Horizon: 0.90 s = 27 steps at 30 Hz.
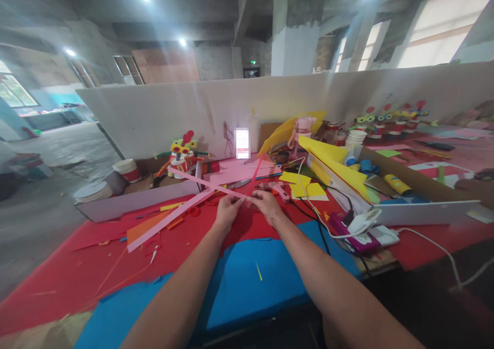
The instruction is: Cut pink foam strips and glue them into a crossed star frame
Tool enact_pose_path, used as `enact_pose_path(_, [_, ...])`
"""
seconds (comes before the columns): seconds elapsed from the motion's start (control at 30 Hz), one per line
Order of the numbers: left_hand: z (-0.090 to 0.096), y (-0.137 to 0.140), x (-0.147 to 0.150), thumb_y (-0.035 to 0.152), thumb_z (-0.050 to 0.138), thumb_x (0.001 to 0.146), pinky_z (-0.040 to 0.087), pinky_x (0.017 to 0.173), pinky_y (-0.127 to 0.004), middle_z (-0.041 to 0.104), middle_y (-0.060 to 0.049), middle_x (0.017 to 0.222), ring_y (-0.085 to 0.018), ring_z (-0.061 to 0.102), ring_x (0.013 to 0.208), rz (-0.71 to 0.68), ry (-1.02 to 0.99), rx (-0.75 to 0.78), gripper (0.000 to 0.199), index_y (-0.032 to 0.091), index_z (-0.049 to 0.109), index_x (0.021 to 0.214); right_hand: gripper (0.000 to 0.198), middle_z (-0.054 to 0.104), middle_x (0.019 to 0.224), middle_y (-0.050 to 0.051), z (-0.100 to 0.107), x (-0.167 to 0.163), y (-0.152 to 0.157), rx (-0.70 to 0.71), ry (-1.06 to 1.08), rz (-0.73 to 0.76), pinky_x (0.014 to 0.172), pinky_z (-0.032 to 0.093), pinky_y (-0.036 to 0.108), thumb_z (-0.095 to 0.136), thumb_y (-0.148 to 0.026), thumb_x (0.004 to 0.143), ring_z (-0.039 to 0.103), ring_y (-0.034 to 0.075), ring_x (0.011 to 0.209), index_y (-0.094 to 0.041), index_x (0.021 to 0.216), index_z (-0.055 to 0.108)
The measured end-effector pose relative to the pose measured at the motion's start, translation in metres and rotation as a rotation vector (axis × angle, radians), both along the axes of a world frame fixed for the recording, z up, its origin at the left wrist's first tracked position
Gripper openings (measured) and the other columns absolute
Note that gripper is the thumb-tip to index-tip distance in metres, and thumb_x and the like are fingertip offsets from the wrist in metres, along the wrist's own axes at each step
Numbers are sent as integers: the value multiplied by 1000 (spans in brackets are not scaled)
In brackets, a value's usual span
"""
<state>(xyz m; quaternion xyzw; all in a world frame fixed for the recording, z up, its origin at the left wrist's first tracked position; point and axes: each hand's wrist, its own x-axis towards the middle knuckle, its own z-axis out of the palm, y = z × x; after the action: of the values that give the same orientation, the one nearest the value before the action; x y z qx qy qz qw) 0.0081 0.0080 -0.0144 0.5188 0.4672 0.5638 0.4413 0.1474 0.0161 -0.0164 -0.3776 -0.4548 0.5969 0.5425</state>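
So, pink strips were pinched by left hand and right hand, held close together, glue gun was parked nearby

The person's left forearm and right forearm are uncovered along their whole visible length, from the bottom edge of the view up to the wrists. Each is broad and rounded at the lower end and tapers smoothly to a much slimmer wrist. The left hand and right hand are likewise bare, compact beside the wide forearms, with slender fingers. Nails and fine skin detail are too small to tell. The upper arms lie outside the view.
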Motion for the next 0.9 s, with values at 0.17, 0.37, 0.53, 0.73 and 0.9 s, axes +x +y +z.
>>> enact_pose_path(0.17, [3,-3,3,46,81,60,39,51,-21,60,0,55,-10,50,51,-58,-93,-14,36,14,64,64,40,61,58,-4,-1,-3,2,48,52,-59,66,51,28,85,-46,48,60,14,58,-19,60,59])
enact_pose_path(0.37, [3,-4,2,45,82,58,36,46,-20,58,1,53,-9,47,47,-71,-98,-31,36,15,62,64,40,65,61,-2,-1,-4,-1,4,28,-52,66,52,29,84,-49,48,61,14,58,-18,65,64])
enact_pose_path(0.53, [2,-1,-1,45,80,60,31,45,-20,53,3,49,-8,43,44,-50,-18,-5,36,16,57,59,41,64,54,1,-5,4,9,71,-51,-156,61,50,28,78,-56,57,59,14,55,-17,58,65])
enact_pose_path(0.73, [2,7,-12,41,78,60,24,45,-20,48,5,47,-8,37,46,32,142,62,35,17,54,54,40,63,55,-1,9,26,21,104,111,-290,62,53,29,80,-54,54,60,14,55,-18,68,66])
enact_pose_path(0.9, [5,9,-21,39,78,59,25,45,-21,49,4,48,-9,39,46,9,248,59,32,18,55,52,39,58,54,-5,23,43,21,159,245,-315,65,54,30,81,-50,57,59,12,53,-19,73,62])
